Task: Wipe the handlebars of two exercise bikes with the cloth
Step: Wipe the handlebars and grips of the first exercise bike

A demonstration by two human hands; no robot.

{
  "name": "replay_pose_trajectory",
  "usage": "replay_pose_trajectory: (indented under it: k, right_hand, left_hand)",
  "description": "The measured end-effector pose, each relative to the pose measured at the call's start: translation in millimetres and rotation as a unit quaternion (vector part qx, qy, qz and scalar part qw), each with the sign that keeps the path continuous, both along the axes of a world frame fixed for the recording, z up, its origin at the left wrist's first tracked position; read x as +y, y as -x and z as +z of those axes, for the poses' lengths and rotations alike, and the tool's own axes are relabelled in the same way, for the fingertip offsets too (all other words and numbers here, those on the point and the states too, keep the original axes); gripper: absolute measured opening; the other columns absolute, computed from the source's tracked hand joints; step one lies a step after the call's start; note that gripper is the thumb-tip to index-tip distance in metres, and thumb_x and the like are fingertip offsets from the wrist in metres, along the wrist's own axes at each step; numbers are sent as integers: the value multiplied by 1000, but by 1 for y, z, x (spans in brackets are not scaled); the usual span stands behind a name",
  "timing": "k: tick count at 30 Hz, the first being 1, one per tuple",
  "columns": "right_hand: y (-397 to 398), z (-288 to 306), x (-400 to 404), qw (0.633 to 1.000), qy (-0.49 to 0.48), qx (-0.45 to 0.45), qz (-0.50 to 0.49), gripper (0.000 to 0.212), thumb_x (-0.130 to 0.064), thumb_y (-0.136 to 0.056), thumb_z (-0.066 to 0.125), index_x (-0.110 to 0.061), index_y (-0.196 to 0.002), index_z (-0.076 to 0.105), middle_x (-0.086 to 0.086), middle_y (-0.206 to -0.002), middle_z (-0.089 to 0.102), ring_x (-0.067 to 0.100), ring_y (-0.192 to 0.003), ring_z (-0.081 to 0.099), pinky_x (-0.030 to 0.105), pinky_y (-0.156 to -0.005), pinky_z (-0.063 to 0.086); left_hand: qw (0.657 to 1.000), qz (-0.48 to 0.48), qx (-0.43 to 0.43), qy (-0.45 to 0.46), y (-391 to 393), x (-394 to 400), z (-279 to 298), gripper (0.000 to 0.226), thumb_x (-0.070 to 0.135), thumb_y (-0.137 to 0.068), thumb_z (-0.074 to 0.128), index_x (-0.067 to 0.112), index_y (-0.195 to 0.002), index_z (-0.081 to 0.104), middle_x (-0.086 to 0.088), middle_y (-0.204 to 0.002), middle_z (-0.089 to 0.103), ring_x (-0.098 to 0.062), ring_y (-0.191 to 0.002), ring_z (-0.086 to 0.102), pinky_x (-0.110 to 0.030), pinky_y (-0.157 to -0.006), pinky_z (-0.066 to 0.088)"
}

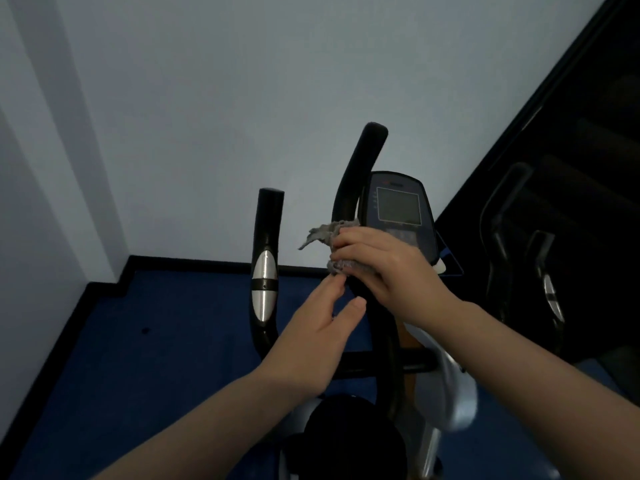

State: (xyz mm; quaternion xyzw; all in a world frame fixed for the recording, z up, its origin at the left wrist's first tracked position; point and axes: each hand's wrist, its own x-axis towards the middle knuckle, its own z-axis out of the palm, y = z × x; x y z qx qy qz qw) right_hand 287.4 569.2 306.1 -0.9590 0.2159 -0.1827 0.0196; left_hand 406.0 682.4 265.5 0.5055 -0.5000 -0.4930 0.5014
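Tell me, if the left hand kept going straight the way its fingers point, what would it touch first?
Probably the cloth wrapped round the right handlebar, which the right hand grips. The left hand's fingers point up at it and look nearly touching, though depth is hard to judge.

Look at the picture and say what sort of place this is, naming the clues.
Probably a small gym or workout room. An exercise bike with black handlebars and a display console stands on blue carpet, and a second machine stands at the right.
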Motion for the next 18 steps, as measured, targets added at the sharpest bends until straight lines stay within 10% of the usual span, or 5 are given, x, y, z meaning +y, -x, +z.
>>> replay_pose_trajectory:
  k: [7, 10, 18]
  right_hand:
    - [21, -13, 29, 999, 6, 7, -39, 20, -14, -92, 61, -8, -108, 70, 3, -126, 62, 16, -127, 50, 26, -101, 43]
    - [28, -18, 40, 997, 7, -20, -69, 19, -11, -89, 65, -10, -107, 70, 2, -124, 63, 14, -123, 53, 24, -99, 44]
    - [45, -32, 71, 970, -53, -104, -214, 26, -12, -89, 65, -18, -114, 69, -6, -129, 60, 10, -116, 59, 34, -91, 51]
  left_hand:
    - [995, -25, -96, 12, -21, 4, -7, 34, 43, -91, 48, 38, -123, 58, 29, -122, 56, 12, -115, 48, -12, -99, 34]
    - [991, 4, -125, 51, -31, -2, 1, 21, 37, -90, 51, 36, -102, 67, 30, -109, 61, 15, -105, 52, -11, -91, 39]
    - [953, 20, -265, 146, -38, -32, 11, 31, 30, -94, 50, 33, -124, 55, 18, -142, 41, 2, -129, 35, -19, -101, 27]
